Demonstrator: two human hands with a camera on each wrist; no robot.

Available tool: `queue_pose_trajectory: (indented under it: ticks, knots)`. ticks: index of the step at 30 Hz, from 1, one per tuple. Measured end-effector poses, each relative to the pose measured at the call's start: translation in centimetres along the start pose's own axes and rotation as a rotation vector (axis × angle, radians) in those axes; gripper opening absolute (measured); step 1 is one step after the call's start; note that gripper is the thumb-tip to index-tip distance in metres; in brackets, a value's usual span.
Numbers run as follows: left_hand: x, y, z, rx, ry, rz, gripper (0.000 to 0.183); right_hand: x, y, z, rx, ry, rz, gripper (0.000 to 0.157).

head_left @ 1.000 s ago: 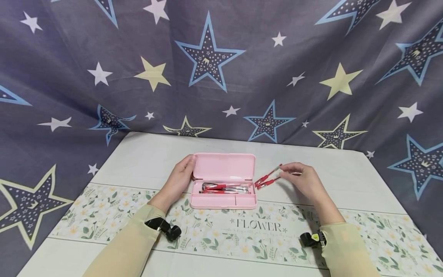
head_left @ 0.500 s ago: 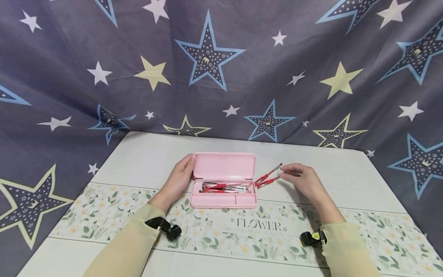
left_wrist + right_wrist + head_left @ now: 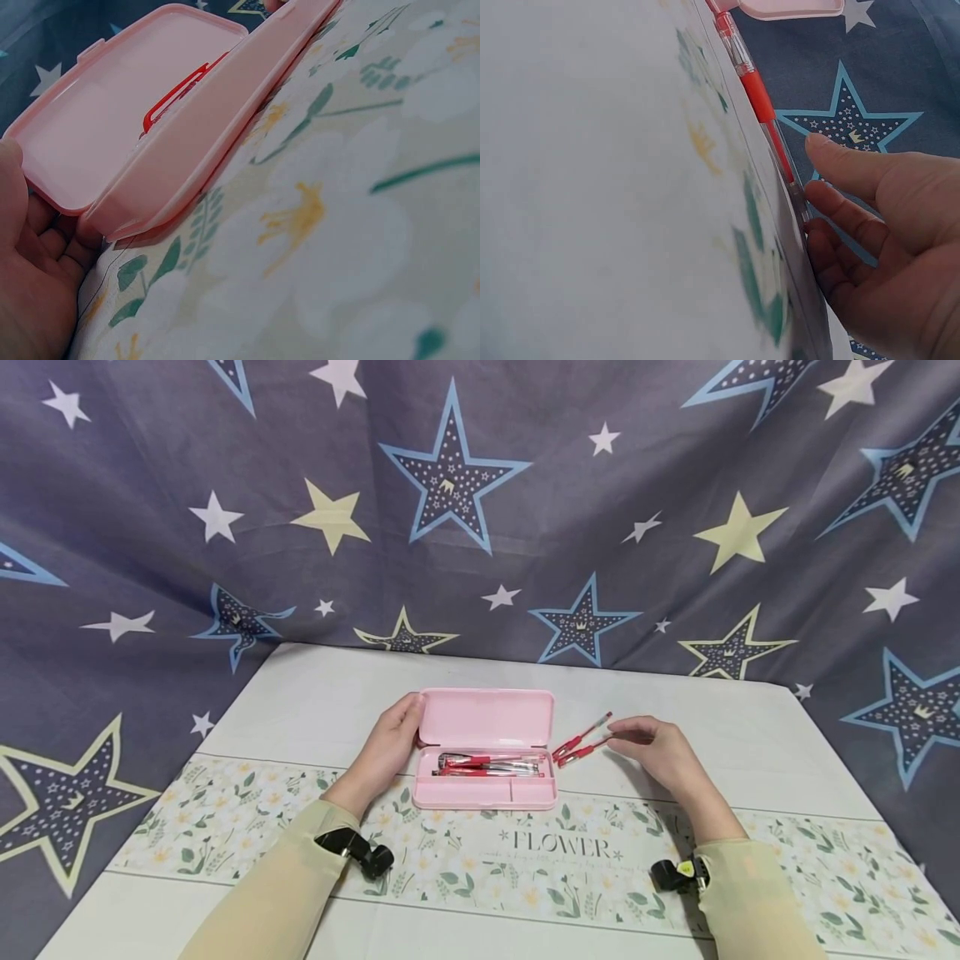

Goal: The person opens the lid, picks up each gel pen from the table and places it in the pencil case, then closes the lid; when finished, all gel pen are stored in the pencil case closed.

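A pink pencil case lies with its lid raised; several red and dark pens are in its long compartment. My left hand grips the lid's left edge, thumb at the front and fingers behind. A red pen clip pokes above the case wall in the left wrist view. Two red pens lie on the table just right of the case. My right hand is at the far end of the nearer one, fingertips right beside that red pen, thumb spread apart from the fingers.
A white cloth with a flowered band and "FLOWER" lettering covers the table. Behind it hangs a dark curtain with stars. The case's two small front compartments hold nothing visible.
My right hand's fingertips have shifted very slightly to the right by the nearer pen. My left hand, the case and the pens stay about where they were.
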State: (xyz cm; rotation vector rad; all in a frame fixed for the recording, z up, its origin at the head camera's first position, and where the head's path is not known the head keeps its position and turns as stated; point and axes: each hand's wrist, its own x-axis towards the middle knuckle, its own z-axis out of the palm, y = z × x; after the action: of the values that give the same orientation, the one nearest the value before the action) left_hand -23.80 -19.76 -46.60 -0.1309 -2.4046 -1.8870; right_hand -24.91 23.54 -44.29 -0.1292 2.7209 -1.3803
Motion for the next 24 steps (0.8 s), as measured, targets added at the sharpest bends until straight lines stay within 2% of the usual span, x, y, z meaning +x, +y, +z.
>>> queue_pose_trajectory:
  ticks: [10,13,18,21,24]
  knots:
    - [-0.01,0.06,0.06,-0.001,-0.004,0.001,0.055,-0.01,0.02,0.13,-0.027,-0.019,-0.025,0.04]
    - [-0.06,0.13,0.08,-0.001,-0.006,0.0,0.055,-0.02,0.08,0.21,-0.05,-0.013,-0.078,0.036]
    - [-0.13,0.22,0.02,0.012,-0.008,-0.004,0.056,0.05,0.33,0.35,-0.085,-0.023,-0.217,0.028]
    - [-0.13,0.23,0.0,0.014,-0.007,-0.005,0.056,0.12,0.43,0.47,-0.105,-0.032,-0.254,0.027]
    - [-0.1,0.28,0.02,0.011,-0.008,-0.002,0.055,0.22,0.54,0.49,-0.119,-0.034,-0.254,0.026]
